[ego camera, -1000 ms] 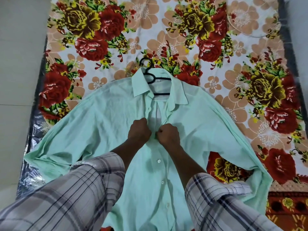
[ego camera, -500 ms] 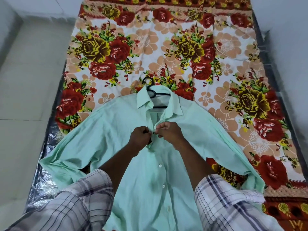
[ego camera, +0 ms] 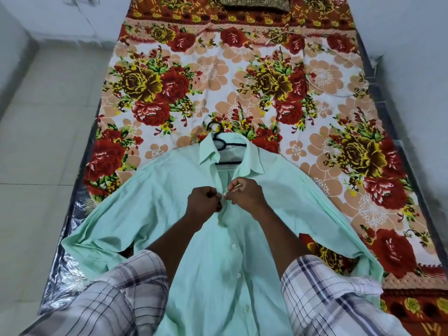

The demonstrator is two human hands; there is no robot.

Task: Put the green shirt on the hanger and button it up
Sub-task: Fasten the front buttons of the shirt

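The pale green shirt (ego camera: 150, 197) lies face up on the bed, sleeves spread to both sides, with a black hanger (ego camera: 219, 144) inside its collar and the hook poking out above. My left hand (ego camera: 202, 202) pinches the left front edge just below the collar. My right hand (ego camera: 247, 195) pinches the right front edge, the two hands almost touching at the upper chest. White buttons further down the placket sit closed. The placket above my hands gapes open up to the collar.
A floral bedsheet (ego camera: 218, 76) in red, yellow and peach covers the mattress. A dark patterned pillow (ego camera: 254, 3) lies at the far end. Pale tiled floor (ego camera: 36, 141) runs along the left, a white wall along the right. My checked sleeves fill the bottom corners.
My hands have moved up the shirt front toward the collar, and the gap below the collar is shorter. The view has tilted up, showing more of the bed's far end.
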